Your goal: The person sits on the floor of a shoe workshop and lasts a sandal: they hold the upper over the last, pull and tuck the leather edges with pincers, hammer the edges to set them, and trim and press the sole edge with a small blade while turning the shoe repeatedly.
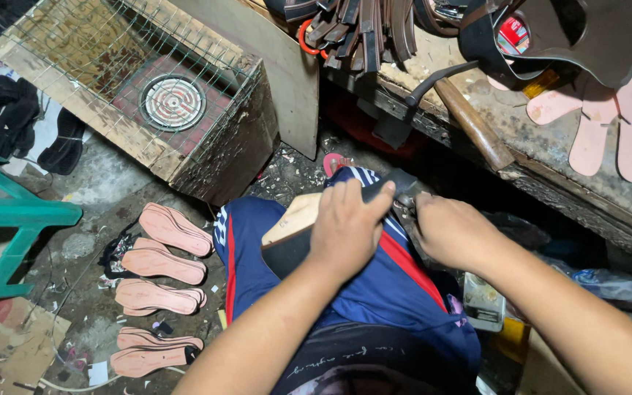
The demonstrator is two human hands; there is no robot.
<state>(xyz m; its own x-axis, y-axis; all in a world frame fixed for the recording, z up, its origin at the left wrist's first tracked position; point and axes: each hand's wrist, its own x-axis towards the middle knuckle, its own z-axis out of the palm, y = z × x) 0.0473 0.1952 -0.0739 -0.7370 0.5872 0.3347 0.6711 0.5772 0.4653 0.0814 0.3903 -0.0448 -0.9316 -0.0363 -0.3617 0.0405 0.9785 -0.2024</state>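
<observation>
My left hand [345, 227] grips a shoe on a wooden last [294, 219], pressing its dark upper down on my lap. The pale wooden part of the last shows at the left of that hand. My right hand [448, 230] is closed around a metal tool [404, 194] whose head meets the front end of the shoe. Both hands rest over my blue trousers with red and white stripes [374, 285].
Pink insoles [162, 260] lie in pairs on the dirty floor at left. A wooden box with a wire grid and a round heater coil [173, 102] stands behind them. A workbench [550, 168] with a hammer [473, 124], pink soles and straps is at right. A green stool [16, 219] is far left.
</observation>
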